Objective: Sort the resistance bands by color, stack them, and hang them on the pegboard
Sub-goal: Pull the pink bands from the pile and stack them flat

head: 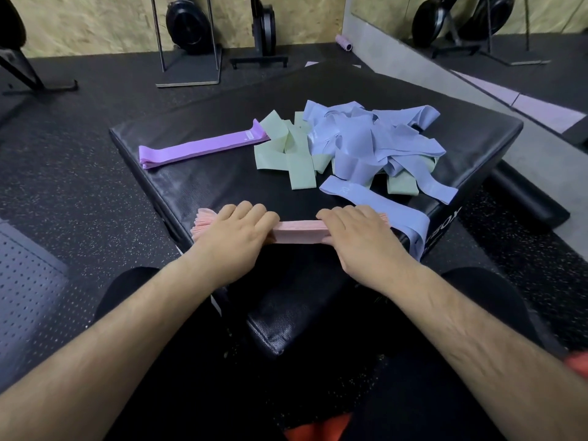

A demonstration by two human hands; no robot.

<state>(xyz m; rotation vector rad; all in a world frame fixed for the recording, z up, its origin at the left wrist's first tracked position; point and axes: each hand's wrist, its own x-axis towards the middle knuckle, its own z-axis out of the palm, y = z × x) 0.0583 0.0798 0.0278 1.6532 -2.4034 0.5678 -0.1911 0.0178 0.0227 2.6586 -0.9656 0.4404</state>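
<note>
A stack of pink bands (299,230) lies along the near edge of the black padded box (222,183). My left hand (237,232) grips its left part, and my right hand (359,237) grips its right part, fingers over the top and thumbs at the near side. The pink ends fan out past my left hand. A neat purple stack (197,148) lies at the box's far left. Loose green bands (291,151) sit in the middle, and a tangled pile of blue bands (369,138) fills the right side. One blue band (410,224) hangs over the near right corner.
A grey perforated pegboard (28,291) lies flat on the rubber floor at the left. Black exercise machines (191,30) stand at the back by the chipboard wall. A pink foam roller (344,43) lies far back, and a black roller (528,198) lies right of the box.
</note>
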